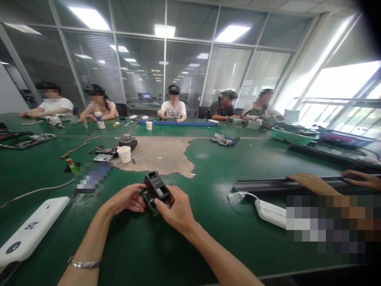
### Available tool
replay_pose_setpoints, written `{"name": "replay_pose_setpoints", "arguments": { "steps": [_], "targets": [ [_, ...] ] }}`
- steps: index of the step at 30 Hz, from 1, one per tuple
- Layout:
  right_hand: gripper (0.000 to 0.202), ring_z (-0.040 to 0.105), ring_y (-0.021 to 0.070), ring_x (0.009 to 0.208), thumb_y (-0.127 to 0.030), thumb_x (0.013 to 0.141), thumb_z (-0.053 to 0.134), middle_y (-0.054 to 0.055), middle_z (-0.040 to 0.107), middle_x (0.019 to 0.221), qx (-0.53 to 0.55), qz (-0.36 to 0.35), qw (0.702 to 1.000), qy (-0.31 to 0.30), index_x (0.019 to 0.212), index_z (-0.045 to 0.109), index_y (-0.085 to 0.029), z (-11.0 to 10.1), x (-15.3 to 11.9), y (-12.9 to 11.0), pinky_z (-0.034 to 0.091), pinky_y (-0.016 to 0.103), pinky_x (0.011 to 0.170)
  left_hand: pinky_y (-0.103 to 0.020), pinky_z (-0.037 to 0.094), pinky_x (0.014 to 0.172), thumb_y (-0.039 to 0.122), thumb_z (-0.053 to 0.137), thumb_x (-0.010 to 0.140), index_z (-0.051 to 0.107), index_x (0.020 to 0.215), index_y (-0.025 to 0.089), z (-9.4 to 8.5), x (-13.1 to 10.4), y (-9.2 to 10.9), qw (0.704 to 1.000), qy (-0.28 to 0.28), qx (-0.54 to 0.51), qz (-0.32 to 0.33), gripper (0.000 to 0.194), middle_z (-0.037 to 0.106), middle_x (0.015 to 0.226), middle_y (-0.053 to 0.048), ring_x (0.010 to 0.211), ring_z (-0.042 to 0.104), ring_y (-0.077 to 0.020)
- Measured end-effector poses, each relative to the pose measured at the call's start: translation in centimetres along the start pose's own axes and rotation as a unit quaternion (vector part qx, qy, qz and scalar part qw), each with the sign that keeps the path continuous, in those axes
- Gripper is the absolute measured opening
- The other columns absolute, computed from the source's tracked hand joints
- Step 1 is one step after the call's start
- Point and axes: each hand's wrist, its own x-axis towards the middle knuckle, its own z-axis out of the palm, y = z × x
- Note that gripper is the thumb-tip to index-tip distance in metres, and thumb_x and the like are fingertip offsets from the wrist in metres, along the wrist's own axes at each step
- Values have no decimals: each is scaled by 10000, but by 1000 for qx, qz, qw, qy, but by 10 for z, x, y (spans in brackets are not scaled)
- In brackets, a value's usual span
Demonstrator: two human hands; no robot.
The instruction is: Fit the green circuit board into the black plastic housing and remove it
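Note:
A black plastic housing with slots and a square opening is tilted above the green table, just in front of me. Under its left and lower side shows a green circuit board with small parts on it. My right hand grips the housing and board from the right, thumb across the lower edge. From the left, my left hand closes its curled fingers on the board's left edge; its fingertips are partly hidden behind the board.
A paper cup, loose electronic parts and a brown patch lie ahead. At left is a white device. On the right, another person's hands rest on a long black bar. Several people sit opposite.

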Motion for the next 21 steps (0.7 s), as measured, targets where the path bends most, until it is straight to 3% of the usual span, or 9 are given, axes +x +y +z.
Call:
{"name": "replay_pose_setpoints", "arguments": {
  "steps": [3,8,11,15,21],
  "targets": [
    [142,528,161,746,-302,781,593,31,577,801,-53,39,998,14,863,590,-186,-7,5,16,407,257,664,-337,540,658,393,529,788,325,1369,159,0,0,0,1000,1,4,-6,658,721,799,-134,741,710,-266],
    [194,544,194,740,-360,741,613,65,568,790,-173,115,977,-45,783,582,-173,-7,3,42,409,300,684,-318,538,647,393,525,806,340,1351,131,2,-2,2,1000,9,9,-7,632,718,811,-147,759,709,-265],
    [285,558,219,778,-404,730,627,85,570,844,-197,114,971,-67,882,585,-166,-5,0,45,419,320,704,-315,540,644,386,533,805,353,1337,126,2,-3,3,1000,11,8,-7,619,718,813,-149,755,709,-262],
    [477,555,252,893,-448,709,658,113,571,950,-193,88,976,-47,1068,547,-156,-4,-1,45,424,338,757,-325,545,656,419,547,802,364,1330,126,2,-3,2,1000,13,3,-5,631,720,818,-149,744,710,-255],
    [174,561,196,761,-347,772,599,60,597,788,-156,86,983,-36,808,591,-177,-8,5,40,407,298,702,-321,545,654,430,570,793,353,1332,112,3,-3,2,1000,17,-3,-7,663,722,826,-164,753,710,-261]
  ]
}}
